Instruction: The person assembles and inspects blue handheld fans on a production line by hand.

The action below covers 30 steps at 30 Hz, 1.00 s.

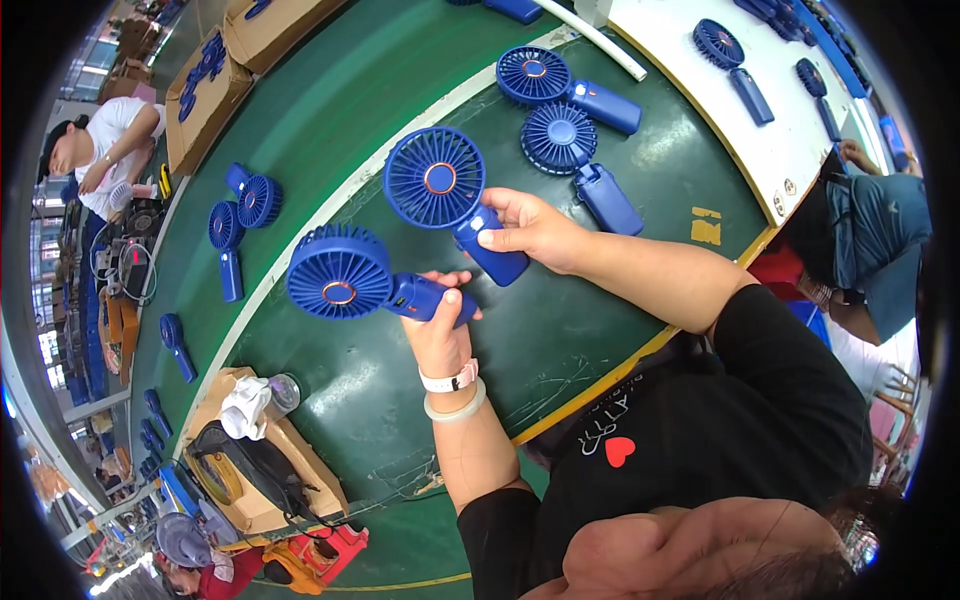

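Each of my hands grips a blue handheld fan by its handle, above the dark green bench. My left hand (440, 318), a white watch band and a pale bangle at its wrist, is closed round the handle of the left fan (340, 285), whose round grille tilts up. My right hand (530, 230) is closed on the handle of the right fan (437, 178), with its thumb beside the white button. Just beyond it, a blue fan (535, 75) and another blue fan (560, 138) lie on the bench with their heads close together.
A green conveyor belt (330, 120) carries several blue fans past the bench. At the bench's left end stands a cardboard tray (300, 455) with a black bag and crumpled tissue. A white table (680, 60) with more fans adjoins on the right. A co-worker (105, 150) sits across the belt.
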Each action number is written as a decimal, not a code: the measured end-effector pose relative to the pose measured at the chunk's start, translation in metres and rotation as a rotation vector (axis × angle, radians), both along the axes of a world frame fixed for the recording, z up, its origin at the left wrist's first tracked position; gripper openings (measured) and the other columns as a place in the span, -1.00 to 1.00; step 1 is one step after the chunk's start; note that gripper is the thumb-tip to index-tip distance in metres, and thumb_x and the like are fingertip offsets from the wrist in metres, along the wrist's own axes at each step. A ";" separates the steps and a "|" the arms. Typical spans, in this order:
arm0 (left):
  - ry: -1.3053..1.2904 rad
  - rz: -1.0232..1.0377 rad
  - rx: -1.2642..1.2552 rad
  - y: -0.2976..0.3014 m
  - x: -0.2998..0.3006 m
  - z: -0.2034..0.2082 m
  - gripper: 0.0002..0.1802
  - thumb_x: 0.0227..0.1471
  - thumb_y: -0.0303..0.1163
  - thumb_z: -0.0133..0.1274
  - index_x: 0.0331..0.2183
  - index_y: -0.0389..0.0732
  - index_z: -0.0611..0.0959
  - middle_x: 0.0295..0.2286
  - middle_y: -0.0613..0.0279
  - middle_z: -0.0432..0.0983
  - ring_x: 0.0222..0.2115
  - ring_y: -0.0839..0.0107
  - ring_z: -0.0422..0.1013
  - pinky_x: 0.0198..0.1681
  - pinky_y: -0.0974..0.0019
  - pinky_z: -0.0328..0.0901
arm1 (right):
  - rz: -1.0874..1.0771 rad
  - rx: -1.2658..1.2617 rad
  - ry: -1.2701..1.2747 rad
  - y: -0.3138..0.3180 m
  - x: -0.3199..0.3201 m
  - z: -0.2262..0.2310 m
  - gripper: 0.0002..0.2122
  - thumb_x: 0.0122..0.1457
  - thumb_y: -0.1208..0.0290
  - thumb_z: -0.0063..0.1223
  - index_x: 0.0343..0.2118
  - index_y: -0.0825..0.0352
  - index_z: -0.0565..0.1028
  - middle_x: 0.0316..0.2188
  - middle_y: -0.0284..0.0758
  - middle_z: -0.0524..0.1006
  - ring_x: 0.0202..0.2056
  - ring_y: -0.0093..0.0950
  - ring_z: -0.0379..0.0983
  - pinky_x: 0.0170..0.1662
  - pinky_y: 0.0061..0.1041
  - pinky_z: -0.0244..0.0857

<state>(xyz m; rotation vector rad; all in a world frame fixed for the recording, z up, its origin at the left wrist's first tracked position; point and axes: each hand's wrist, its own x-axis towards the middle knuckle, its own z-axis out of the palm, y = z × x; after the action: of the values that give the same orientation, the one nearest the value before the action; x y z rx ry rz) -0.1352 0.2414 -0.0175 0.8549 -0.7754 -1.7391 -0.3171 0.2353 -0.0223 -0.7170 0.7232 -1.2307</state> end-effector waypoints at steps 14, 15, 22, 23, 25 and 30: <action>0.227 -0.245 -0.047 -0.003 -0.008 0.005 0.06 -0.36 -0.37 0.22 0.17 -0.06 0.03 0.16 0.07 -0.08 0.18 0.15 -0.09 0.08 -0.13 0.06 | -0.049 -0.002 0.006 -0.003 -0.001 0.002 -0.58 0.04 0.51 0.05 -0.01 0.39 0.26 -0.19 -0.31 0.45 -0.15 -0.56 0.39 -0.04 -0.52 0.25; 0.236 -0.265 -0.021 -0.003 -0.008 0.006 0.07 -0.37 -0.37 0.22 0.18 -0.06 0.02 0.16 0.08 -0.08 0.17 0.15 -0.09 0.06 -0.12 0.08 | -0.049 -0.002 0.005 -0.003 -0.001 0.002 -0.58 0.04 0.51 0.05 -0.01 0.39 0.26 -0.19 -0.31 0.45 -0.15 -0.56 0.39 -0.04 -0.52 0.25; 0.228 -0.290 0.000 -0.001 -0.009 0.006 0.08 -0.39 -0.36 0.20 0.18 -0.08 0.01 0.15 0.09 -0.06 0.17 0.14 -0.08 0.05 -0.09 0.11 | -0.024 0.048 -0.040 -0.004 -0.002 -0.001 -0.58 0.06 0.49 0.05 0.00 0.40 0.24 -0.20 -0.31 0.45 -0.16 -0.55 0.39 -0.04 -0.52 0.25; 0.248 -0.309 0.007 -0.002 -0.010 0.006 0.09 -0.39 -0.35 0.19 0.18 -0.07 -0.01 0.15 0.08 -0.05 0.17 0.12 -0.07 0.05 -0.11 0.11 | -0.030 0.050 -0.037 -0.004 -0.001 -0.001 -0.56 0.07 0.47 0.05 0.02 0.42 0.23 -0.19 -0.30 0.44 -0.16 -0.54 0.39 -0.04 -0.52 0.25; 0.291 -0.348 0.026 -0.002 -0.012 0.007 0.10 -0.36 -0.33 0.17 0.19 -0.07 -0.06 0.14 0.04 -0.05 0.15 0.09 -0.04 0.05 -0.15 0.11 | -0.076 -0.050 0.097 0.002 0.005 -0.002 -0.54 0.08 0.44 0.05 0.03 0.44 0.22 -0.15 -0.27 0.40 -0.13 -0.52 0.36 -0.04 -0.51 0.24; 0.522 -0.349 0.052 -0.006 0.006 -0.001 -0.02 -0.29 -0.37 0.12 0.17 -0.01 0.00 0.00 -0.08 0.13 -0.03 0.05 0.24 -0.28 0.01 0.45 | -0.128 -0.697 0.923 0.011 0.003 0.027 -0.51 0.04 0.31 0.09 0.06 0.27 0.29 0.03 -0.15 0.14 0.01 -0.29 0.16 0.05 -0.34 0.10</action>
<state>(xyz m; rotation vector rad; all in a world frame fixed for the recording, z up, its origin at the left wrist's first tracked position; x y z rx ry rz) -0.1297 0.2355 -0.0183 0.2728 -0.5452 -2.1729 -0.3141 0.2464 0.0047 -1.9072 1.0950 -1.2456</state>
